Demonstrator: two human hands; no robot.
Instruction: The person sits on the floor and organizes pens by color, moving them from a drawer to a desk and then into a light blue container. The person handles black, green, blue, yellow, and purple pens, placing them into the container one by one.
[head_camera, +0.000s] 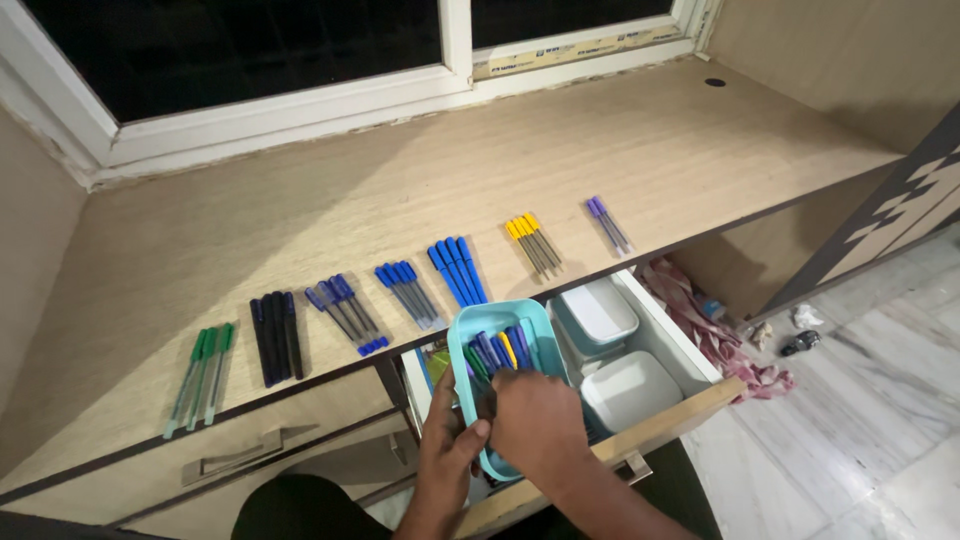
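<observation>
Both hands dig into the teal tray (497, 330) of mixed pens (498, 350) — left hand (447, 447) gripping its near rim to steady it, right hand (535, 425) closed on pens inside. Beyond the tray, colour-sorted pen groups (403, 293) line the counter (300, 200) — kinds kept apart.

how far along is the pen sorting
Done: seven colour groups lie on the wooden desk, from green pens to purple pens. In hand: left hand and right hand at the light blue plastic tray. Left: mixed pens inside it.
</observation>
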